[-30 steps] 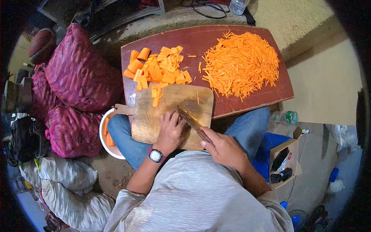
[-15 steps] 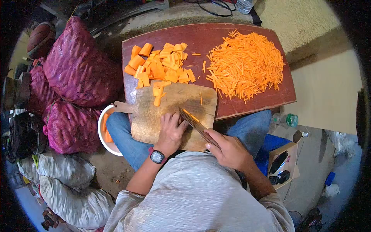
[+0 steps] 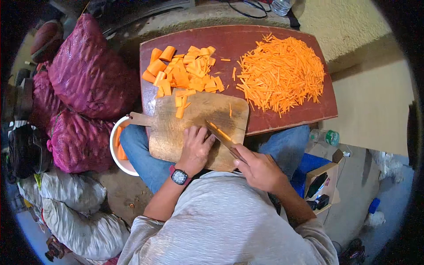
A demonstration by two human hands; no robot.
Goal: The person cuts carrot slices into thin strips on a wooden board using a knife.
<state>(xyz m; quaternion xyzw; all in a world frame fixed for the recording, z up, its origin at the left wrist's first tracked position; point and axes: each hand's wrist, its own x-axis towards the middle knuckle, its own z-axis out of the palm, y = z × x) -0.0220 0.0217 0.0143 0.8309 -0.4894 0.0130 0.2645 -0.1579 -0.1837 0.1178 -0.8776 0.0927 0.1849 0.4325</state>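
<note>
My right hand (image 3: 261, 171) grips a knife (image 3: 229, 145) by its handle, the blade slanting up and left over the wooden cutting board (image 3: 170, 130). Curled fingers of my left hand (image 3: 195, 146) press on the board just left of the blade; whatever lies under them is hidden. Thin carrot strips (image 3: 221, 131) lie along the blade's right side. Near the board's top edge rest a few carrot pieces (image 3: 180, 106). Beyond the board, carrot chunks and slices (image 3: 181, 75) are heaped on the left, and a large mound of carrot shreds (image 3: 282, 75) on the right.
The red table (image 3: 304, 115) carries both heaps; the board overlaps its front edge above my legs. A white bucket (image 3: 113, 150) with carrot pieces stands at left. Purple mesh sacks (image 3: 90, 75) and white sacks (image 3: 84, 232) crowd the left. An open box (image 3: 324, 181) sits at right.
The knife and right hand have shifted very slightly over the board. My left hand keeps its place beside the blade, and the carrot heaps look the same.
</note>
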